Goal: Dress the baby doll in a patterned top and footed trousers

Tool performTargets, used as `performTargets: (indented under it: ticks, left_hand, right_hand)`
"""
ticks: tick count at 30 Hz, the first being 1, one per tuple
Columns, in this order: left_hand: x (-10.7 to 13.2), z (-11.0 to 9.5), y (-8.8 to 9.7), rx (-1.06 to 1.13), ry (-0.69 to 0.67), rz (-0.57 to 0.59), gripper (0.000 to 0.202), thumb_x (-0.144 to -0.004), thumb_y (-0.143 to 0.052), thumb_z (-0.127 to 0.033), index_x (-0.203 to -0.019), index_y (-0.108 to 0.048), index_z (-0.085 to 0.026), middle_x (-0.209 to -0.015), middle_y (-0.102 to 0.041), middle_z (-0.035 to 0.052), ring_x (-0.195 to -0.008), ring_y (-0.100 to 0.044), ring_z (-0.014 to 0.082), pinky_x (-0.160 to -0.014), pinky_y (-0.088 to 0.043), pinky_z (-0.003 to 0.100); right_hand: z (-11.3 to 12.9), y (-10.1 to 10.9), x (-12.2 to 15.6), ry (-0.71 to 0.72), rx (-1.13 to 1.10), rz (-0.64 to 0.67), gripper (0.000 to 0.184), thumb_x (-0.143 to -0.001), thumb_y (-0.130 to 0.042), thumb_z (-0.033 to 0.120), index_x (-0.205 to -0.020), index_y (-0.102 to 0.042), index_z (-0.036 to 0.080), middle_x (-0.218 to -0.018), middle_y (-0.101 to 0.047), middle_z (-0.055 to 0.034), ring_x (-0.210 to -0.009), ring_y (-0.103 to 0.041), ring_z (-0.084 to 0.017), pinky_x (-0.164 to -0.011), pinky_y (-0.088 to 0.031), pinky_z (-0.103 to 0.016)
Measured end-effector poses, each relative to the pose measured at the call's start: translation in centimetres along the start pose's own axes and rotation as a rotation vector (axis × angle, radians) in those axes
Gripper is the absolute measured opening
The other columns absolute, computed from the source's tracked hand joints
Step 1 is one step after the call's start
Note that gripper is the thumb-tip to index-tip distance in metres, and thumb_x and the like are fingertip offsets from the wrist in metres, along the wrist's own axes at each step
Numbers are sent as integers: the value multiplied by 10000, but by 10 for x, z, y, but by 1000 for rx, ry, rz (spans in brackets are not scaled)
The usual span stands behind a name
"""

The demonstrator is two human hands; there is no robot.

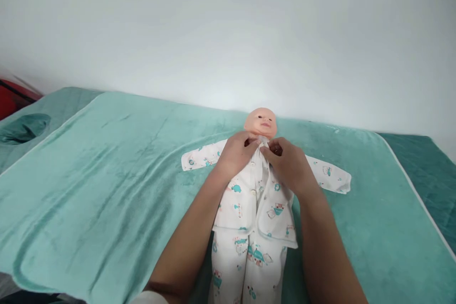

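A baby doll (pixel 260 121) lies on its back, dressed in a white printed jacket (pixel 238 199) and matching trousers (pixel 261 266). The jacket's front edges part below the chest, and its sleeves stretch out to both sides. At the collar, my left hand (pixel 238 151) pinches one front edge, fingers closed. Opposite it, my right hand (pixel 290 164) grips the other front edge near the neck between thumb and fingers. Both hands almost meet just under the doll's chin. Small fasteners show along the front edge; whether one is between my fingers is hidden.
A green plush blanket (pixel 107 175) with folds on its left side covers the bed. Darker green cover (pixel 423 175) shows at the right, and a hole (pixel 24 128) lies in the cover at the left. A white wall (pixel 213 33) rises behind; a red object (pixel 16 97) sits far left.
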State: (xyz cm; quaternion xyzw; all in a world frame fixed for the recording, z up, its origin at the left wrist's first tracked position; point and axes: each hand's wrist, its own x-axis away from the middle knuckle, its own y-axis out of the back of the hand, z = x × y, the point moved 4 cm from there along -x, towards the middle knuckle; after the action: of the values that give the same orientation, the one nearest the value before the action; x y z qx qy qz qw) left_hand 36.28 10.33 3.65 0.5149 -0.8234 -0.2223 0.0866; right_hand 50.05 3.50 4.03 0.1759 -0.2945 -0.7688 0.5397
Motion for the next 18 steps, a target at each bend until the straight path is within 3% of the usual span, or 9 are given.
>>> performTargets:
  ticks: [4,12,16,18]
  left_hand:
    - [2,4,1,58,38,12,133,-855,-574,-266,-744,-619,-206,-732,-619,-10,-683,-537,141,-628,-395,270]
    - [1,6,5,301,131,-22,106,-797,-678,-273,-745,-665,-181,-732,-645,-6,-668,-544,112,-625,-400,248]
    - [2,2,1,598,167,-98,151,-766,-734,-324,-816,-701,-186,-739,-662,-6,-634,-545,103,-601,-418,241]
    - [1,2,-2,640,161,-120,139,-755,-744,-311,-797,-709,-183,-769,-684,0,-667,-568,109,-632,-444,243]
  right_hand:
    - [4,-5,2,39,81,-31,177,-878,-541,388,-813,-586,230,-756,-660,-13,-693,-555,-186,-627,-354,-309]
    - [-10,-4,-6,-70,-279,-4,194,-816,-652,395,-846,-687,206,-788,-678,-9,-718,-577,-168,-661,-407,-289]
    - [-17,-8,-6,-35,-516,-46,239,-809,-690,411,-914,-711,197,-866,-682,-13,-776,-578,-156,-719,-432,-283]
    - [-19,-11,-6,-1,-592,-69,271,-807,-703,419,-958,-718,194,-880,-676,-15,-781,-574,-152,-729,-442,-281]
